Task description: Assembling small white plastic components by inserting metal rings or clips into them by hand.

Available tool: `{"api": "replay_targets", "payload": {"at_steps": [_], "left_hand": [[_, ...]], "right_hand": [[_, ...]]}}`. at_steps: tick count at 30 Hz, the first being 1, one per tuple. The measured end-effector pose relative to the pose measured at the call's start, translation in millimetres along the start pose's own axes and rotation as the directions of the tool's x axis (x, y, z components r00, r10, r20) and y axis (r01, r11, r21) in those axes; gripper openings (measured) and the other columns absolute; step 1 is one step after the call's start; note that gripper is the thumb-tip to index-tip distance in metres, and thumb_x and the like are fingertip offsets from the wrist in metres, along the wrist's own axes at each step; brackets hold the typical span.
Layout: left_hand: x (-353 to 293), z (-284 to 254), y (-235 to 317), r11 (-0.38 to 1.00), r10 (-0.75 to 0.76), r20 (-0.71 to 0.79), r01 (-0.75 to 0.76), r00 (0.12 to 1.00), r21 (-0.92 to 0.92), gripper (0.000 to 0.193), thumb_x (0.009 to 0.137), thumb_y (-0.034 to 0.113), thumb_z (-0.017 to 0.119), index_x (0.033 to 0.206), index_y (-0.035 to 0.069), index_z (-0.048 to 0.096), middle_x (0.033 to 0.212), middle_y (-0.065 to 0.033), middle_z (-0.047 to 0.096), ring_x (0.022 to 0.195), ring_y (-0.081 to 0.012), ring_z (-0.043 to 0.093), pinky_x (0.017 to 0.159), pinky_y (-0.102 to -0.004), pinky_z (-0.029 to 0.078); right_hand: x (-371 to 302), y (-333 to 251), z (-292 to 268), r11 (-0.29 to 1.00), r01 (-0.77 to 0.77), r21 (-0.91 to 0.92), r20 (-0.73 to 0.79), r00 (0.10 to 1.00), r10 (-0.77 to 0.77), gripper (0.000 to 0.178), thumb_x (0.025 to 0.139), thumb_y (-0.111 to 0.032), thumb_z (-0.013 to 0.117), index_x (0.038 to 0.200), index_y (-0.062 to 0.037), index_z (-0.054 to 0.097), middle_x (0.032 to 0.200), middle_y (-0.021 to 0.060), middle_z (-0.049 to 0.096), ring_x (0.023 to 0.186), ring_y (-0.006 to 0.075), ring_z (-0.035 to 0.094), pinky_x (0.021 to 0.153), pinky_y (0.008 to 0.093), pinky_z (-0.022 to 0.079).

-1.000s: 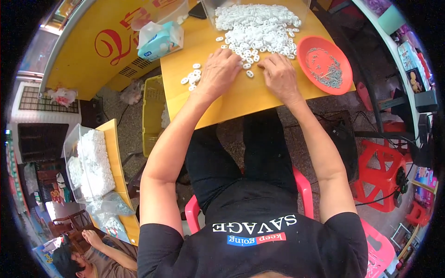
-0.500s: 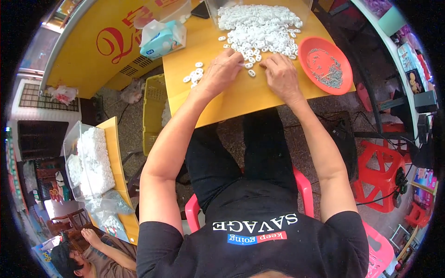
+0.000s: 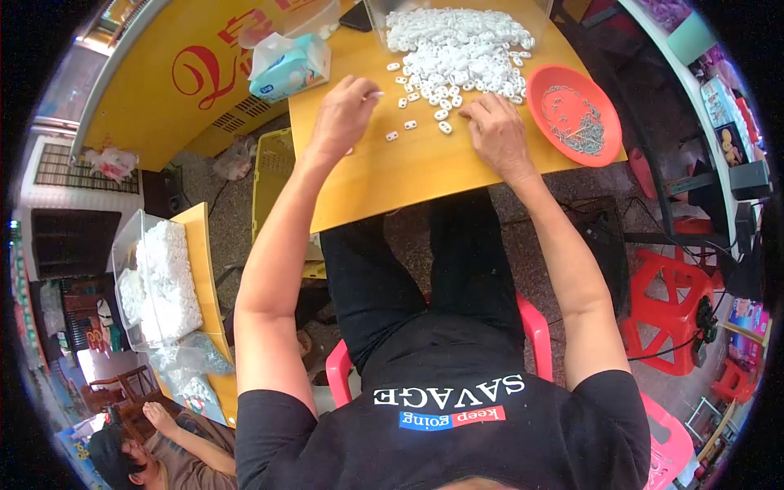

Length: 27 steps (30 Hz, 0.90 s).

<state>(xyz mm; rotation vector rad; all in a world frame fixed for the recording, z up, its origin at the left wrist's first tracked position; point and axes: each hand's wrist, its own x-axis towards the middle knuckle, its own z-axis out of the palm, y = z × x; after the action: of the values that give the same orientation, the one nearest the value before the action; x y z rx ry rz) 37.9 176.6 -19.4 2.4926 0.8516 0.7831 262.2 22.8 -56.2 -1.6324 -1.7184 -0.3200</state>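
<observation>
A heap of small white oval plastic pieces with two holes each (image 3: 457, 57) spills over the yellow table (image 3: 400, 180). My left hand (image 3: 341, 118) is raised left of the heap, its thumb and fingertips pinching one small white piece (image 3: 376, 95). Several loose pieces (image 3: 392, 136) lie on the tabletop to its right. Another piece (image 3: 349, 151) peeks out beside my left wrist. At the heap's near right edge rests my right hand (image 3: 496, 135), fingers curled and pressed together; whatever they may hold is hidden. Just left of its fingertips lies a single white piece (image 3: 445, 127).
An orange-red plate (image 3: 574, 114) with small metal parts sits at the table's right edge. A tissue pack (image 3: 290, 69) stands at the left, with a clear bin (image 3: 539, 24) behind the heap. Another person (image 3: 155, 449) sits lower left by a second table (image 3: 200, 245).
My left hand has moved left, away from the heap, uncovering loose pieces on the table and now covering most of the left cluster. My right hand has barely moved.
</observation>
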Motion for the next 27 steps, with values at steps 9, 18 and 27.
{"api": "replay_targets", "payload": {"at_steps": [9, 18, 27], "left_hand": [[-12.9, 16.7, 15.1, 0.972, 0.232, -0.033, -0.231, 0.972, 0.038, 0.015, 0.084, 0.010, 0.065, 0.098, 0.005, 0.068, 0.101, -0.0153, 0.062, 0.099, -0.0349, 0.056, 0.087, -0.0424, 0.047], [-16.0, 65.4, 66.8, 0.940, 0.319, -0.042, -0.310, 0.947, 0.141, 0.033, 0.084, 0.014, 0.068, 0.115, 0.003, 0.062, 0.117, -0.0138, 0.060, 0.108, -0.0325, 0.055, 0.092, -0.0408, 0.046], [-30.1, 64.4, 73.8, 0.949, 0.295, 0.009, -0.295, 0.955, 0.109, 0.027, 0.085, 0.011, 0.065, 0.111, 0.004, 0.062, 0.110, -0.0137, 0.059, 0.104, -0.0322, 0.054, 0.089, -0.0428, 0.045]], "right_hand": [[-0.6, 0.5, -0.4, 1.000, 0.001, -0.021, 0.004, 1.000, -0.001, 0.015, 0.076, 0.001, 0.062, 0.087, -0.0085, 0.065, 0.087, 0.0067, 0.058, 0.090, 0.0272, 0.059, 0.080, 0.0389, 0.049], [-0.3, 1.1, 0.4, 0.999, -0.035, -0.015, 0.025, 0.999, 0.035, 0.015, 0.078, -0.003, 0.064, 0.092, -0.0062, 0.067, 0.092, 0.0100, 0.060, 0.095, 0.0288, 0.059, 0.086, 0.0403, 0.047], [-1.5, 2.1, 0.7, 0.999, -0.041, -0.007, 0.002, 0.999, 0.041, 0.015, 0.078, -0.004, 0.064, 0.092, -0.0071, 0.068, 0.092, 0.0093, 0.061, 0.094, 0.0285, 0.058, 0.086, 0.0394, 0.046]]}}
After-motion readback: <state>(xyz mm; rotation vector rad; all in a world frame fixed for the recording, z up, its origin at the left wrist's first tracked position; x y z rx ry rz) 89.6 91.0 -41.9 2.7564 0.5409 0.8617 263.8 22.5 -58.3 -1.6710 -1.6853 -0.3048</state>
